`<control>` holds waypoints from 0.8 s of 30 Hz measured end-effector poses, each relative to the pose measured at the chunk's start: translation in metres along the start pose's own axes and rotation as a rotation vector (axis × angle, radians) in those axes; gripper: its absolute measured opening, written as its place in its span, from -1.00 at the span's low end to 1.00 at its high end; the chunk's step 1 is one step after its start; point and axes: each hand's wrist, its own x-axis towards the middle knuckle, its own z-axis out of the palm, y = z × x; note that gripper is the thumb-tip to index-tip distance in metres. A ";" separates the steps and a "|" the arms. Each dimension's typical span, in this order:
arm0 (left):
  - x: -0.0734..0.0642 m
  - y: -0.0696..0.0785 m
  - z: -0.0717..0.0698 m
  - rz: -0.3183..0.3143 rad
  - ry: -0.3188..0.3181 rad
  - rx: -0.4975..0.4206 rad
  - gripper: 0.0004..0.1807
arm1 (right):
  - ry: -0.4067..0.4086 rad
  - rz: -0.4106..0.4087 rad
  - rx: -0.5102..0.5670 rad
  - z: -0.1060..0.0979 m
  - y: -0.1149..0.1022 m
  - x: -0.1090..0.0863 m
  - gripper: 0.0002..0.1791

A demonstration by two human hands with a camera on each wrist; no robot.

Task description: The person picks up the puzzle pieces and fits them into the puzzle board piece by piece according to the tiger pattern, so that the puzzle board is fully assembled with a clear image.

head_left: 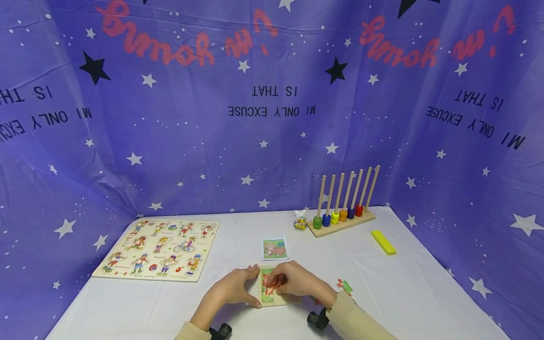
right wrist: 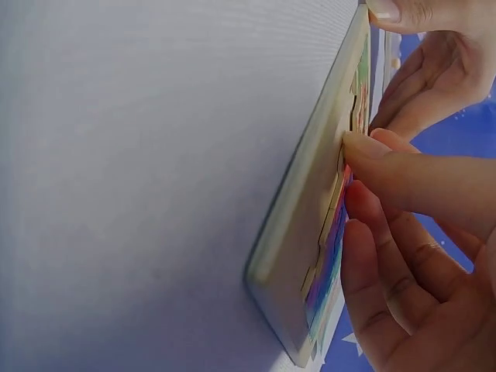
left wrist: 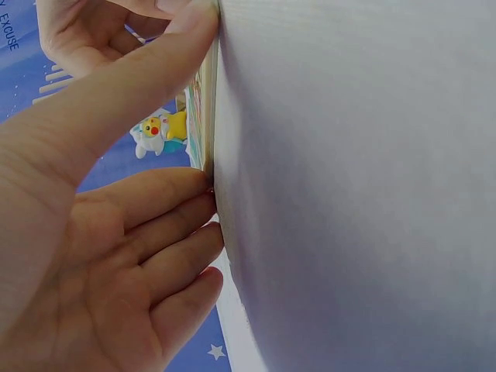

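Observation:
A small wooden puzzle board (head_left: pixel 282 302) lies on the white table in front of me, with a green and orange-red picture at its left part. My left hand (head_left: pixel 235 286) holds the board by its left side, thumb at the near corner and fingertips at the far one. Over the picture is my right hand (head_left: pixel 299 277), its thumb and bent fingers pinching at an orange-red puzzle piece (head_left: pixel 269 292) set in the board. The fingers partly hide this piece. In the right wrist view, more of the board (right wrist: pixel 298 225) shows red, blue and green pieces beneath the fingers.
Behind the board lies a picture card (head_left: pixel 275 249). Loose puzzle pieces (head_left: pixel 346 286) are beside my right forearm. A large figure puzzle (head_left: pixel 157 250) lies left. Toward the back right stand a small toy figure (head_left: pixel 300 220), a peg rack with beads (head_left: pixel 344 224) and a yellow block (head_left: pixel 383 242).

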 end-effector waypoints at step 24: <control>0.000 -0.001 0.001 -0.010 -0.003 -0.006 0.01 | -0.003 -0.049 -0.059 -0.010 -0.003 -0.008 -0.80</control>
